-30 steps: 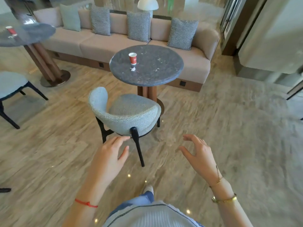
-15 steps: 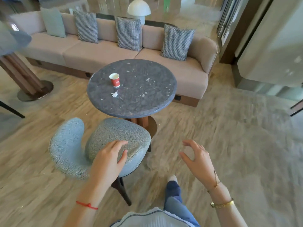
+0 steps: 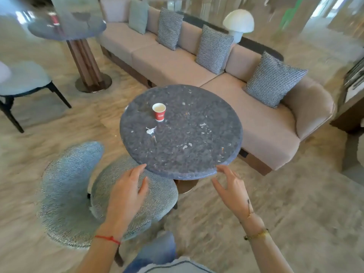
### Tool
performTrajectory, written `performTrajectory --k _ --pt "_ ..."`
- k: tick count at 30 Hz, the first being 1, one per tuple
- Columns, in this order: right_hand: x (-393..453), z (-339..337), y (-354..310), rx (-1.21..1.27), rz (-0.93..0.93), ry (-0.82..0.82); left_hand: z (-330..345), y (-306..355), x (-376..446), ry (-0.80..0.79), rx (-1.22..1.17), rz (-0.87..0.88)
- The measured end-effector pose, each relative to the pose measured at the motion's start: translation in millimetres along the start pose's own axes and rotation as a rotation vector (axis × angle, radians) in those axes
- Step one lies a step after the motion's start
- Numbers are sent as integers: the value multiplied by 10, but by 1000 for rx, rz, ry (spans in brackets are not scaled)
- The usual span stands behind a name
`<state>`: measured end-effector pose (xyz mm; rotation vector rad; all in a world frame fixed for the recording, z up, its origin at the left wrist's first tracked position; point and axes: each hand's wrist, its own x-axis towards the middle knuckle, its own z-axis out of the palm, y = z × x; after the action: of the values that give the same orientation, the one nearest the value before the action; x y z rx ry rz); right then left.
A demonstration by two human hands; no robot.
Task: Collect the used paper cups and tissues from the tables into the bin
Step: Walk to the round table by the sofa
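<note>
A red paper cup (image 3: 159, 112) stands upright on the left part of a round dark stone table (image 3: 197, 154). A small crumpled white tissue (image 3: 150, 130) lies on the tabletop just in front of the cup. A second red cup (image 3: 53, 19) shows blurred on another dark round table (image 3: 65, 30) at the far left. My left hand (image 3: 126, 196) hovers empty over the chair near the table's front edge, fingers relaxed. My right hand (image 3: 230, 190) is raised just below the table's front rim, fingers spread and slightly bent, holding nothing. No bin is in view.
A blue-grey upholstered chair (image 3: 65, 194) stands at the table's front left, under my left hand. A long beige sofa (image 3: 262, 131) with checked cushions runs behind the table. Another chair (image 3: 23, 79) is at the far left. A white mushroom lamp (image 3: 238, 21) sits behind the sofa.
I have walked closer: the table, cup and tissue now sit larger and nearer. Both hands have come up to the table's front edge and stay empty.
</note>
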<state>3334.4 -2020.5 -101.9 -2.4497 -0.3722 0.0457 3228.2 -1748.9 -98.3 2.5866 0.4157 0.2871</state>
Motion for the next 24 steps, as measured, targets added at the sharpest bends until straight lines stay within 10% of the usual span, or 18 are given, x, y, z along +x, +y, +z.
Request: performTrajectory --k 24 --pt "4013 1778 -308 153 -137 -373 1146 -792 2702 -15 66 -353"
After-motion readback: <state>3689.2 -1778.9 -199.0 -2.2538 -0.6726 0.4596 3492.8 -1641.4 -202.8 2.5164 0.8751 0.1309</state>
